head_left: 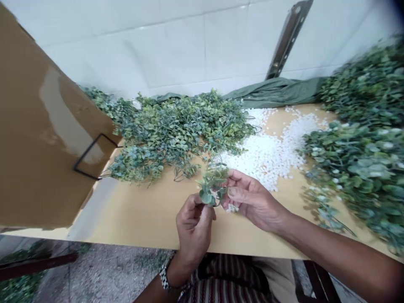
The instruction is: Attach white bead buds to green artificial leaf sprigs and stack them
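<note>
A small artificial leaf sprig (pixel 208 189) is between my two hands above the front of the table. My left hand (pixel 195 223), wearing a wristwatch, pinches it low down by the stem. From the other side, the thumb and fingers of my right hand (pixel 248 195) close on its leaves. A few white beads (pixel 232 208) show just below the right fingers; whether that hand holds any is hidden. Beyond my hands lies a spread heap of white beads (pixel 261 155). Left of it is a pile of green leaf sprigs (pixel 179 122).
More sprigs dotted with white (pixel 369 160) are heaped at the right. A cardboard box (pixel 47 126) with a black wire loop (pixel 85 162) stands at the left. Dark green cloth (pixel 277 92) runs along the tiled wall, below a metal bracket (pixel 288 38). The table's front edge is near my waist.
</note>
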`<state>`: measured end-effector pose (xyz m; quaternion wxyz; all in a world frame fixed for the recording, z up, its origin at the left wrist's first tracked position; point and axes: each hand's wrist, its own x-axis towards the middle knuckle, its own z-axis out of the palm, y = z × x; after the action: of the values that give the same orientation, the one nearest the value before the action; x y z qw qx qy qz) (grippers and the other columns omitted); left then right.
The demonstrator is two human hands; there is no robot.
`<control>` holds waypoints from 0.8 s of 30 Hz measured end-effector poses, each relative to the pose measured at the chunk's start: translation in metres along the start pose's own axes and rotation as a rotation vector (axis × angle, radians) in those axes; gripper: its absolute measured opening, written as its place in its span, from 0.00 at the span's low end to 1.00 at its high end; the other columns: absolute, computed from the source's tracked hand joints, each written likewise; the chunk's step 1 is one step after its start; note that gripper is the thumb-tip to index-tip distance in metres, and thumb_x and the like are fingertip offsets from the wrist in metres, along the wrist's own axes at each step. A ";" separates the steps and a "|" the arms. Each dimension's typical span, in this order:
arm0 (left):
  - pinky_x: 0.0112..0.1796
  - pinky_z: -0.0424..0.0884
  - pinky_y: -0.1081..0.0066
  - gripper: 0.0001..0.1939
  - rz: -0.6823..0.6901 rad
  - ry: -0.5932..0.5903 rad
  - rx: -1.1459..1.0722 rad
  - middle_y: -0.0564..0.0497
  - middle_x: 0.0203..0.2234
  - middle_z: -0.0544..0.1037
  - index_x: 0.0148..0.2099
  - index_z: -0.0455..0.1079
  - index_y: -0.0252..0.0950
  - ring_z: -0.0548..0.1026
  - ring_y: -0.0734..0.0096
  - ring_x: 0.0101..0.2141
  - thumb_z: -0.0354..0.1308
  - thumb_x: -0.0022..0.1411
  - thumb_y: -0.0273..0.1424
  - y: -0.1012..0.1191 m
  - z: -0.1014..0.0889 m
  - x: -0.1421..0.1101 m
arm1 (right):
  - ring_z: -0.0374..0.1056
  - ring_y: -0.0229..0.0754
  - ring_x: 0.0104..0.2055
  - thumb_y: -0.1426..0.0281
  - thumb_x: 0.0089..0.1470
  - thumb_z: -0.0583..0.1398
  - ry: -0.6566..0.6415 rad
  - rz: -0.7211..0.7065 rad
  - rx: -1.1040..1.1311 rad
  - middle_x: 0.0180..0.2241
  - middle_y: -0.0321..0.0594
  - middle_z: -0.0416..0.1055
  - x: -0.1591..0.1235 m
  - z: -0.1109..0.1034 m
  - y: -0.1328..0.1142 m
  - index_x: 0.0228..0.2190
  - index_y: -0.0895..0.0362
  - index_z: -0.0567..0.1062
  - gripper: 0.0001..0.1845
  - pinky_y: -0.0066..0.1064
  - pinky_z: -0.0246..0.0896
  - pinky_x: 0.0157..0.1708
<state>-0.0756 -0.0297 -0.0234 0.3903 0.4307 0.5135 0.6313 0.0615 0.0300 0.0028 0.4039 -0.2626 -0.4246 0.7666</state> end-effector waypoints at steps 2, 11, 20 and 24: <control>0.21 0.63 0.74 0.06 -0.040 -0.029 0.040 0.57 0.17 0.68 0.27 0.68 0.40 0.65 0.75 0.19 0.59 0.55 0.30 -0.004 0.005 -0.009 | 0.66 0.34 0.26 0.63 0.38 0.71 0.025 -0.001 0.034 0.34 0.36 0.70 -0.014 -0.002 0.005 0.43 0.50 0.70 0.29 0.28 0.65 0.27; 0.41 0.71 0.67 0.08 -0.089 -0.269 0.039 0.51 0.32 0.77 0.39 0.70 0.42 0.76 0.66 0.37 0.59 0.55 0.27 -0.007 0.015 -0.019 | 0.63 0.34 0.29 0.70 0.40 0.69 0.328 -0.136 -0.171 0.29 0.30 0.66 -0.044 -0.006 0.023 0.41 0.48 0.68 0.25 0.26 0.62 0.30; 0.38 0.72 0.69 0.09 -0.366 -0.391 -0.288 0.52 0.31 0.79 0.39 0.73 0.43 0.76 0.67 0.34 0.63 0.53 0.32 0.004 0.024 -0.004 | 0.65 0.37 0.30 0.67 0.53 0.61 0.251 -0.130 -0.456 0.27 0.32 0.66 -0.057 -0.009 0.038 0.56 0.46 0.64 0.28 0.31 0.64 0.34; 0.33 0.71 0.73 0.05 -0.403 -0.259 -0.355 0.54 0.26 0.76 0.31 0.74 0.40 0.73 0.72 0.28 0.64 0.48 0.28 0.006 0.028 -0.004 | 0.63 0.34 0.29 0.70 0.54 0.60 0.246 -0.184 -0.515 0.29 0.30 0.66 -0.060 -0.006 0.042 0.58 0.45 0.60 0.32 0.28 0.64 0.34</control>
<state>-0.0481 -0.0262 -0.0155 0.6391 0.3222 0.4162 0.5609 0.0814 -0.0315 -0.0325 0.4400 -0.4077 -0.5751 0.5563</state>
